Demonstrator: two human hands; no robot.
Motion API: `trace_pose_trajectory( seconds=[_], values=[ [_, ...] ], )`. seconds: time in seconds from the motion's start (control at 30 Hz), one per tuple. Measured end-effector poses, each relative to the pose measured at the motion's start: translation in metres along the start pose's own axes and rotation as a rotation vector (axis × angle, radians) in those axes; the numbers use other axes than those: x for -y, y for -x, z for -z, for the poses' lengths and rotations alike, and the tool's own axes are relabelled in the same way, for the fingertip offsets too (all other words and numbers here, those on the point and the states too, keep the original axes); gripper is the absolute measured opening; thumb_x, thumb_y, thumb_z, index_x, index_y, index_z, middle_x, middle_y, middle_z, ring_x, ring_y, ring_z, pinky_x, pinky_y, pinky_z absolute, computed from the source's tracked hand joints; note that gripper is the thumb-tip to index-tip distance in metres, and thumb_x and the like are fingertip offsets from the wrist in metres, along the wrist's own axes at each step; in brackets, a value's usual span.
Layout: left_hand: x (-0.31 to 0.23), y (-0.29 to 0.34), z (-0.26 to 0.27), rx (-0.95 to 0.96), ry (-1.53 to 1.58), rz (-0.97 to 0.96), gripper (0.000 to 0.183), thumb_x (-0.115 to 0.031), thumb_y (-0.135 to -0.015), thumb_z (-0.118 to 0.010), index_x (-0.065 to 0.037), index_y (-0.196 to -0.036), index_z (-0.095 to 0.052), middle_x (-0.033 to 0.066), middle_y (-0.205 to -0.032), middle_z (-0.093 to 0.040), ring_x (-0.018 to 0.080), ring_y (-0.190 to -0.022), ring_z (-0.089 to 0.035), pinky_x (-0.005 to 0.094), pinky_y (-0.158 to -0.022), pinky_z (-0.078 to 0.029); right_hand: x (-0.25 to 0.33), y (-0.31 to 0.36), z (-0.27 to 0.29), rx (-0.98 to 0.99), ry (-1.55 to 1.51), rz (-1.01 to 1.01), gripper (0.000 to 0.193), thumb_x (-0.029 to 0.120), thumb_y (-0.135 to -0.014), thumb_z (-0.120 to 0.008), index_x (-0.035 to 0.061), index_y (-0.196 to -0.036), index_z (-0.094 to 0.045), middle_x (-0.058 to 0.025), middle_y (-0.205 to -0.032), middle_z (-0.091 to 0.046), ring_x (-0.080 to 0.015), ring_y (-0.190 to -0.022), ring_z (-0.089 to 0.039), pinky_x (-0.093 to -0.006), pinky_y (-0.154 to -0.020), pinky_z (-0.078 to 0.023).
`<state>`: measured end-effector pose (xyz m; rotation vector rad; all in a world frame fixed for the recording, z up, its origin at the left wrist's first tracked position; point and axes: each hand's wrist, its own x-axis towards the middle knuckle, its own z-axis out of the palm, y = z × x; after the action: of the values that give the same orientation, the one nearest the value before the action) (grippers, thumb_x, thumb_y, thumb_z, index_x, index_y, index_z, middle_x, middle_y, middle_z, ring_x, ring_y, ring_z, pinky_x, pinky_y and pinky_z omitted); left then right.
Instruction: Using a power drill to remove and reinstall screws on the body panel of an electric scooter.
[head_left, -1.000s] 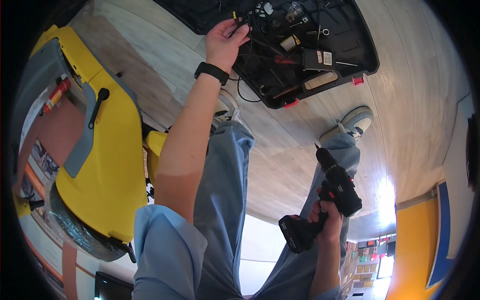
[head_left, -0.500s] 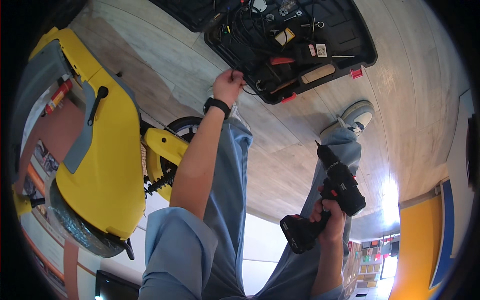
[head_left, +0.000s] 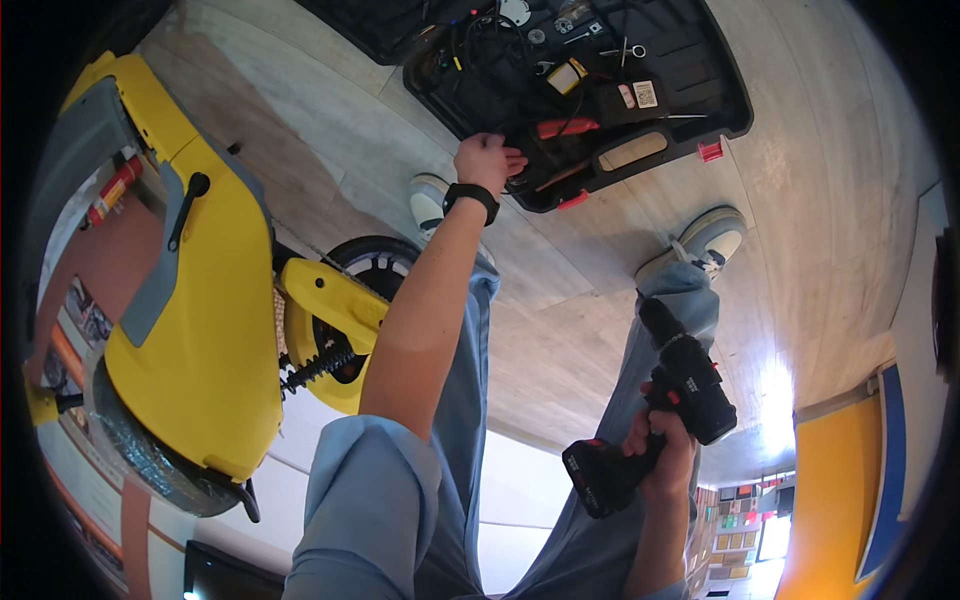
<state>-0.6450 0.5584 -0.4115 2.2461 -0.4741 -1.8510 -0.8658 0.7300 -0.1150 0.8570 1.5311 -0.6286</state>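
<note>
My left hand point(head_left: 490, 163), with a black watch on its wrist, is at the near left edge of an open black tool case point(head_left: 627, 190). Its fingers are partly spread toward the inside of the case, and nothing shows between them. A red-handled screwdriver point(head_left: 567, 128) lies just beyond the fingertips. In my right hand point(head_left: 664, 452) is a black cordless drill point(head_left: 690, 385), gripped by its handle and held above my right leg. The drill's chuck points up and away from me; its battery sits at the lower left.
Inside the case lie black cables point(head_left: 487, 40), a yellow-and-white box point(head_left: 567, 76) and several small metal tools. To my left stands a yellow vehicle point(head_left: 200, 320) with a black wheel point(head_left: 385, 262) and a coil spring. My shoes rest on the wooden floor point(head_left: 560, 290).
My left hand has shifted right to the case's edge, and its pinched fingers have loosened. The drill has tilted slightly, and the thin tip at its chuck no longer shows.
</note>
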Motion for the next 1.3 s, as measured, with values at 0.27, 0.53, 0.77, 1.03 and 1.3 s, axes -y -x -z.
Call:
trace_pose_trajectory(
  seconds=[0.27,0.53,0.77,1.03,1.3],
  values=[
    [0.014,-0.019,-0.024,-0.262,0.251,0.133,0.032,-0.019,-0.094,-0.041,0.006,-0.114,-0.045,0.0199,-0.087,-0.064,0.0288,-0.068,-0.067,0.0328,-0.055,-0.054,0.011,0.002,0.003,0.002,-0.036,0.006,0.041,0.012,-0.073,-0.052,-0.0028,-0.111,-0.052,-0.0057,-0.06,-0.047,-0.013,-0.045,-0.044,-0.0285,-0.046,-0.042],
    [0.001,-0.024,-0.039,-0.413,-0.063,0.187,0.019,-0.015,-0.085,-0.064,0.002,-0.077,-0.06,0.0098,-0.065,-0.062,0.0174,-0.049,-0.06,0.0275,-0.04,-0.043,0.023,0.004,0.012,0.026,-0.182,-0.048,0.04,0.006,-0.073,-0.052,-0.0019,-0.113,-0.051,-0.0076,-0.062,-0.049,-0.0144,-0.048,-0.046,-0.0283,-0.049,-0.043],
    [0.009,-0.027,-0.029,-0.525,0.005,0.051,0.013,-0.013,-0.085,-0.06,-0.003,-0.078,-0.057,0.0074,-0.065,-0.061,0.016,-0.044,-0.055,0.0277,-0.036,-0.037,0.022,0.005,0.007,0.061,-0.168,-0.055,0.039,0.007,-0.074,-0.052,-0.0018,-0.112,-0.051,-0.0067,-0.062,-0.048,-0.0143,-0.048,-0.045,-0.0279,-0.049,-0.042],
    [-0.055,0.099,-0.029,-0.178,0.742,0.557,0.009,-0.027,-0.083,-0.06,-0.02,-0.088,-0.057,-0.0043,-0.077,-0.049,0.0133,-0.071,-0.049,0.0405,-0.077,-0.041,0.026,0.004,0.003,-0.006,-0.128,-0.046,0.036,0.014,-0.073,-0.053,0.0013,-0.107,-0.054,-0.004,-0.061,-0.046,-0.0121,-0.047,-0.044,-0.0273,-0.047,-0.041],
    [-0.148,0.229,-0.071,0.261,1.103,0.618,0.009,-0.031,-0.088,-0.06,-0.024,-0.093,-0.064,-0.0059,-0.083,-0.051,0.0105,-0.085,-0.048,0.0472,-0.094,-0.032,0.016,-0.003,-0.003,0.048,-0.073,-0.048,0.031,0.014,-0.076,-0.053,0.0029,-0.105,-0.054,-0.0032,-0.063,-0.047,-0.0112,-0.048,-0.044,-0.0274,-0.047,-0.04]
  ],
)
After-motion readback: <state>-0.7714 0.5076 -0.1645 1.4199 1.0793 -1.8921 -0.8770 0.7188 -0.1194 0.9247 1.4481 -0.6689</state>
